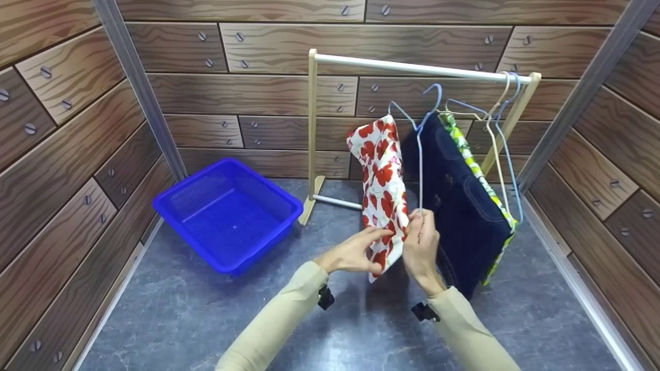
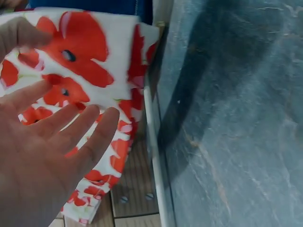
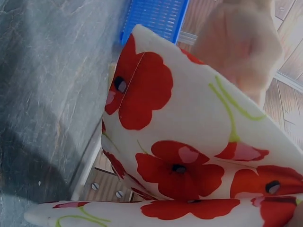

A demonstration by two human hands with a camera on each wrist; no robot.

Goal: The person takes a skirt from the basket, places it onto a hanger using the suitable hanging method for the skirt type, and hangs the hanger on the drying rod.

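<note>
In the head view, a white cloth with red poppies (image 1: 382,175) hangs folded over a light-blue wire hanger (image 1: 420,154). The hanger's hook shows below the rack's top rail. My right hand (image 1: 422,247) grips the near end of the hanger together with the cloth's edge. On the cloth's other side is my left hand (image 1: 356,252), its thumb and fingers spread around the lower part. The left wrist view shows the left hand's palm (image 2: 42,151) facing the poppy print, fingers apart. In the right wrist view, the poppy cloth (image 3: 184,132) hides most of my right hand.
A wooden rack (image 1: 312,123) with a white top rail (image 1: 402,64) stands at the back. To the right hang a dark denim garment (image 1: 459,206) and a yellow-green print cloth (image 1: 477,165), near a beige hanger (image 1: 495,144). A blue plastic basket (image 1: 227,265) sits at left. Wood-patterned walls enclose the floor.
</note>
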